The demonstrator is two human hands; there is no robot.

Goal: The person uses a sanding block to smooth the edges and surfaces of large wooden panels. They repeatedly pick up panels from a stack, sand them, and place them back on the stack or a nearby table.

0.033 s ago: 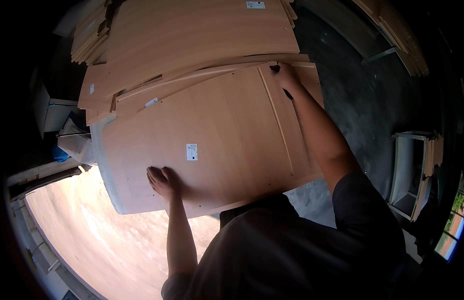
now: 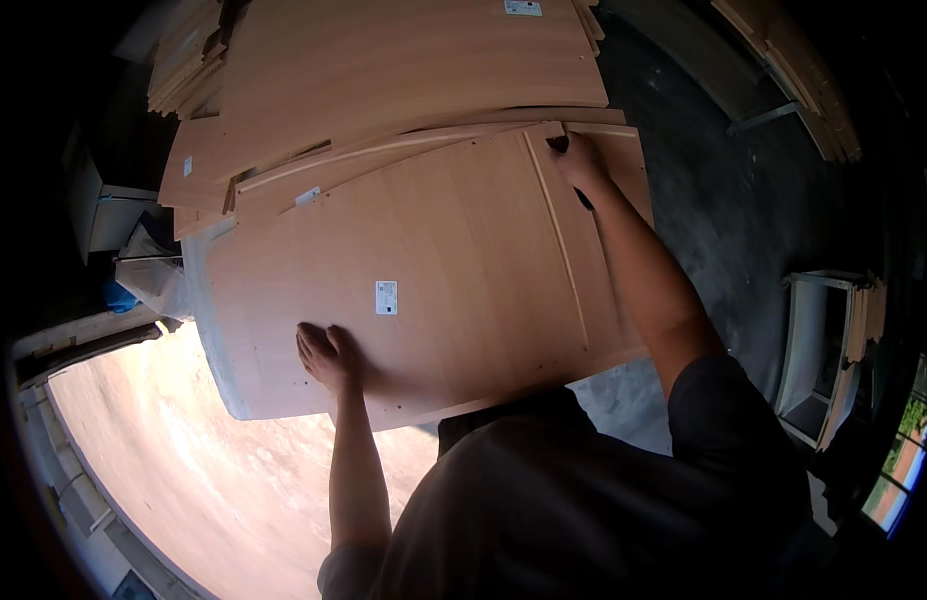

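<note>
A light-brown wooden panel [image 2: 454,250] with a white label [image 2: 386,297] and small dark holes lies in front of me. Flat on its near left part rests my left hand [image 2: 330,358], fingers stretched out. Up at the panel's far right corner, my right hand [image 2: 580,162] is closed around a dark object [image 2: 557,144]; bits of it stick out on both sides of the fist, but its kind is not clear. Beside that hand, a thin wooden strip [image 2: 559,240] runs along the panel's right part towards me.
Beyond the panel, more large wooden panels [image 2: 404,60] lie stacked and overlapping. A pale-grey sheet edge [image 2: 212,330] shows under the left side. Far left is a clear plastic bag [image 2: 156,280]. At right stands an open white cabinet frame [image 2: 819,350] with boards against it.
The view has shifted very slightly. Both hands keep their places on the panel, with no clear movement of the panel itself.
</note>
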